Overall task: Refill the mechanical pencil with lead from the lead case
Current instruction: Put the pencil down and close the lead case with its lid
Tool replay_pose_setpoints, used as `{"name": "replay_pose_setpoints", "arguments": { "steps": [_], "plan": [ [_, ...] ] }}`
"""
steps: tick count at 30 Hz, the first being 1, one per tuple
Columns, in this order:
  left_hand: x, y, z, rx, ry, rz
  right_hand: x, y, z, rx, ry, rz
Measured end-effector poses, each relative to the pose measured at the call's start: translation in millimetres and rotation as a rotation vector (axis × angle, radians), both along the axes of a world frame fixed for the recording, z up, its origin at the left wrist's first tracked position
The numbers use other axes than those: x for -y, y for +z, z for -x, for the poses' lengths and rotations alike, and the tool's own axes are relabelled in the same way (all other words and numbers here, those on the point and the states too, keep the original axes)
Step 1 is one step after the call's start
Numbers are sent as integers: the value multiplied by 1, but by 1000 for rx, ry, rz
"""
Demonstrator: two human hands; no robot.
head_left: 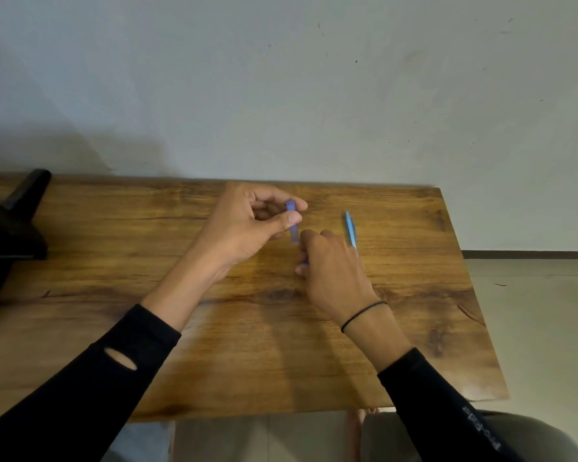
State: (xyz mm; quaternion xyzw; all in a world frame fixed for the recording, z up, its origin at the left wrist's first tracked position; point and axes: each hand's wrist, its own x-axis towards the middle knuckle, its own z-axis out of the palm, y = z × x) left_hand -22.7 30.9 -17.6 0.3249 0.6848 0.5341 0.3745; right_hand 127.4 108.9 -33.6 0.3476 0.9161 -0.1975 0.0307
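My left hand (247,228) holds a slim translucent blue lead case (293,225) upright between thumb and forefinger, above the middle of the wooden table (214,345). My right hand (331,271) sits just under the case, its fingertips at the case's lower end. A small blue piece (304,262) shows between its curled fingers; I cannot tell what it is. The light blue mechanical pencil (350,228) lies on the table right of both hands, its near end hidden behind my right hand.
A black object (10,235) stands at the table's left edge. A grey wall runs along the far edge. The table's right edge drops to a tiled floor (531,328).
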Motion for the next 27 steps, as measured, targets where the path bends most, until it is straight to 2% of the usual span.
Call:
{"name": "replay_pose_setpoints", "arguments": {
  "steps": [3, 7, 11, 13, 15, 22, 27],
  "plan": [
    [0, 1, 1, 47, 49, 12, -6, 0, -2, -20, -46, 25],
    [1, 3, 5, 208, 134, 40, -25, 1, -8, -144, -176, 146],
    [3, 5, 9, 415, 141, 8, -40, 17, -11, -569, -382, 424],
    [3, 6, 9, 528, 149, -22, -43, 26, -11, -784, -406, 566],
    [3, 6, 8, 601, 157, -51, -41, 31, -10, -895, -369, 649],
    [4, 9, 9, 664, 130, -58, -38, 38, -9, -1051, -297, 702],
    [3, 10, 4, 650, 127, -37, -38, 41, -10, -1033, -259, 664]
  ]
}}
